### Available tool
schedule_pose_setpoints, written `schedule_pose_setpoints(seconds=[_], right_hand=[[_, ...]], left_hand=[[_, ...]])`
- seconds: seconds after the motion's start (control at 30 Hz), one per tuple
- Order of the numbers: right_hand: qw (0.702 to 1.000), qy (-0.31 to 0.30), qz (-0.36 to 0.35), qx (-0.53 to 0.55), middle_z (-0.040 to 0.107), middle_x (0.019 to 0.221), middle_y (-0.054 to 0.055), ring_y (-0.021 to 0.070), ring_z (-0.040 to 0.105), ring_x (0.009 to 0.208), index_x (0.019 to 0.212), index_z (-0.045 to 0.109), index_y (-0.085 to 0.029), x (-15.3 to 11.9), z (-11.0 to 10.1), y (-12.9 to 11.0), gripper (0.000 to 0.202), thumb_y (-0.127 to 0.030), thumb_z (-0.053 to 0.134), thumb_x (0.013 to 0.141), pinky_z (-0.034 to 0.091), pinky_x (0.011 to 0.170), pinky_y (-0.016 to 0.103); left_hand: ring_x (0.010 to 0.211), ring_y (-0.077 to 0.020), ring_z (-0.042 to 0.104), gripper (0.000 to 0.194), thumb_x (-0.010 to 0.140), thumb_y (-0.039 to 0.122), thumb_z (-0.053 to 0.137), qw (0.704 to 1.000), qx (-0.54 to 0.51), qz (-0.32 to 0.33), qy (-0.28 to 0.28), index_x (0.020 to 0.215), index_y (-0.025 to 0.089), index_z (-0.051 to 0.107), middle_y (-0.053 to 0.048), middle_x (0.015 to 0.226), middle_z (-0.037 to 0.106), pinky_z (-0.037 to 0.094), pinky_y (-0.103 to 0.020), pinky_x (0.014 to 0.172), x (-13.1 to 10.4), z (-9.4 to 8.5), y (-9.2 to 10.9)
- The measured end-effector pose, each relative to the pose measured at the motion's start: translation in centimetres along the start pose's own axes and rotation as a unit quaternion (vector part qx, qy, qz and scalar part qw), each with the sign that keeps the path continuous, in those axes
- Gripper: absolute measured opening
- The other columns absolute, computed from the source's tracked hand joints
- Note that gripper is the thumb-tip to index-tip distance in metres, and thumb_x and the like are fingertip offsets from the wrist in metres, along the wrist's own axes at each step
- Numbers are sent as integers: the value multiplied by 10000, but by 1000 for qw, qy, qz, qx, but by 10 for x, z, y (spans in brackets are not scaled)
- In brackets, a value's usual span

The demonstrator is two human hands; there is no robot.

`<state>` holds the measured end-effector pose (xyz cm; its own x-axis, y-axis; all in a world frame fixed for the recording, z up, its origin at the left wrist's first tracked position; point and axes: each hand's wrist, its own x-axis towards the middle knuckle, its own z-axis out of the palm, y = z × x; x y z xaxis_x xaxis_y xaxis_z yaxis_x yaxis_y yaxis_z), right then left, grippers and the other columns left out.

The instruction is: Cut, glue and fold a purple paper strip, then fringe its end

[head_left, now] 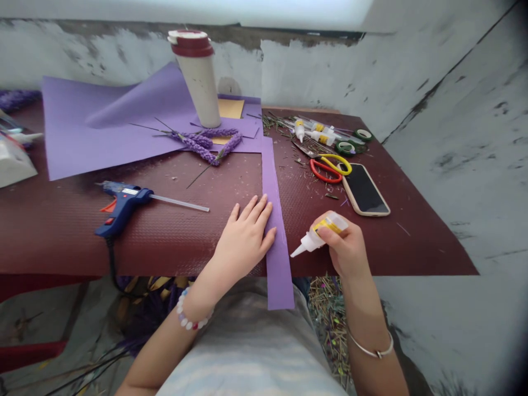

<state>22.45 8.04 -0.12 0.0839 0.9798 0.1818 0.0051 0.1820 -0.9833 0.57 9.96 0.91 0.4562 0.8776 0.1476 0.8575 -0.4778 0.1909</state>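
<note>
A long purple paper strip (pixel 279 275) runs front to back on the table, its near end hanging past the front edge. My left hand (pixel 246 236) lies flat on the strip's left side, fingers spread. To the right of the strip, my right hand (pixel 348 245) is wrapped round a small white glue bottle (pixel 336 223) with a yellow label. The bottle is tilted, and its pointed nozzle faces down and left, close to the strip but apart from it.
On the left lies a blue glue gun (pixel 127 201). Purple flower stems (pixel 206 146) rest by a large purple sheet (pixel 103 121) and a lidded cup (pixel 198 82). Scissors (pixel 330 168), a phone (pixel 366 190), glue bottles (pixel 322 137) and green tape (pixel 345 147) lie on the right.
</note>
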Motion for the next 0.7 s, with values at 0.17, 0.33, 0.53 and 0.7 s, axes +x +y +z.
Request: schedule_pose_setpoints(seconds=[0.17,0.33,0.53,0.7], right_hand=[[996,30,-12,89,628,698,-26,114,482,538,982,783,-250,6,-2,-3,465,-566,910,666,401,478,237],[989,44,-8,138,610,685,-34,110,498,570,894,772,-252,11,-5,-3,497,-547,983,553,435,519,233],[990,57,-4,130,667,784,-21,108,534,619,931,783,-256,9,-3,-1,405,-456,969,632,486,586,235],[996,22,11,85,725,821,-3,108,566,618,925,808,-243,7,-4,1,301,-407,930,704,492,588,234]], left_hand=[[1499,-268,463,441,1083,297,418,994,-73,35,67,1470,116,525,-151,1607,490,392,-530,1230,-7,-3,-7],[1440,-264,538,399,1074,318,469,990,-88,78,72,1415,137,571,-130,1543,575,430,-521,1205,-21,-7,-9],[1475,-270,497,498,1075,389,457,993,-45,98,38,1485,112,512,-151,1595,503,412,-505,1221,-25,3,-1],[1507,-264,451,526,1084,409,434,995,-26,90,12,1510,107,490,-147,1617,471,397,-506,1232,-21,3,-1]])
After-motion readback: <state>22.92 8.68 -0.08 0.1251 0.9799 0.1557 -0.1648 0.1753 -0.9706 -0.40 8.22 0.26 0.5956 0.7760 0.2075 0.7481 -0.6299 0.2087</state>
